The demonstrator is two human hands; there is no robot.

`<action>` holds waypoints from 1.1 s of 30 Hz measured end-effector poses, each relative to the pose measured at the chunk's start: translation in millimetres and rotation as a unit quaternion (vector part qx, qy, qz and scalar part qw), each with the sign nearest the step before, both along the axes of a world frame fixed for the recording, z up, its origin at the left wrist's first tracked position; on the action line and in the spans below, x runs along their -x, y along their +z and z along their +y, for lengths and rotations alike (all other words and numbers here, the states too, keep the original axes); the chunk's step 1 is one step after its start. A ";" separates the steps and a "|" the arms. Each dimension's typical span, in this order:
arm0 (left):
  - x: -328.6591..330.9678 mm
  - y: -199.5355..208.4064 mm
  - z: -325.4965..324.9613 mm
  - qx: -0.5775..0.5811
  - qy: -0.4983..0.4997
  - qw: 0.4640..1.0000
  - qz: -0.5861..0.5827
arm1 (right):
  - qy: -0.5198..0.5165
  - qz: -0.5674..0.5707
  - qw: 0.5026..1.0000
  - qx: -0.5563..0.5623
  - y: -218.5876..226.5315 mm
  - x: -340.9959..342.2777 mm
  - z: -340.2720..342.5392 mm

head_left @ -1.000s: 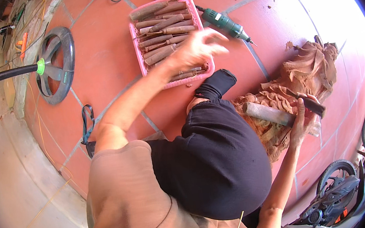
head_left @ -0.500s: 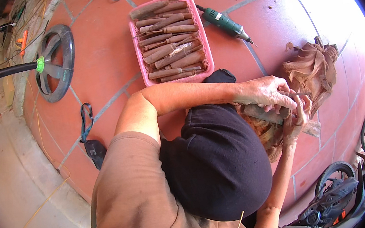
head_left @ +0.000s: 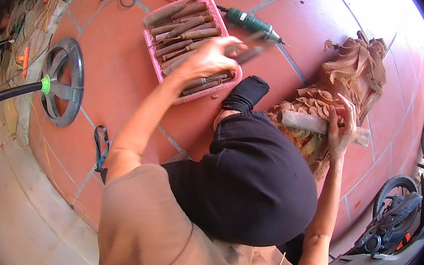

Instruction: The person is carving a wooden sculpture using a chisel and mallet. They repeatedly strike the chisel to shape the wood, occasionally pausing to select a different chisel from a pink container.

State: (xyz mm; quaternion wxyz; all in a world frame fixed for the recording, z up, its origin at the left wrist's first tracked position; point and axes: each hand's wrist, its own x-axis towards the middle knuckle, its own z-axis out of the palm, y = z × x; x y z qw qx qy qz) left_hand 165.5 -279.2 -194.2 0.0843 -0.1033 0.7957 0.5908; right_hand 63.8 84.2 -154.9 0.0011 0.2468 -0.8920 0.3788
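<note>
My left hand, smeared by motion, is over the pink basket of wooden-handled carving chisels. Its fingers are closed on a chisel, whose blurred length sticks out to the right. On the other side, my right hand grips a thick wooden mallet, with some fingers raised off it. Beneath the mallet lies a brown wood carving with scale-like cuts and flowing ridges. My bent leg in black cloth hides part of its near end.
A green rotary tool with a cord lies right of the basket on red floor tiles. At left stands a grey ring-shaped head on a black pole. A strap lies nearby; a motorbike is at lower right.
My left hand has left the carving and swung left over the basket, carrying the chisel. My right hand has stayed by the carving, and the mallet is now more exposed.
</note>
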 end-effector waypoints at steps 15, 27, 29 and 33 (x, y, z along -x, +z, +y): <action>-31.9 -33.4 -55.6 0.034 0.115 0.993 -0.013 | 0.005 -0.011 0.999 0.044 -1.8 -4.3 15.1; 79.1 70.0 125.9 -0.182 -0.174 0.966 -0.056 | 0.076 0.159 0.983 0.053 10.6 -2.0 22.0; 91.9 75.0 150.3 -0.139 -0.217 0.964 -0.062 | 0.080 0.206 0.975 -0.014 4.0 -4.6 25.8; 93.1 56.4 193.3 -0.232 -0.190 0.953 -0.053 | 0.034 0.242 0.969 0.025 -18.5 -2.2 26.6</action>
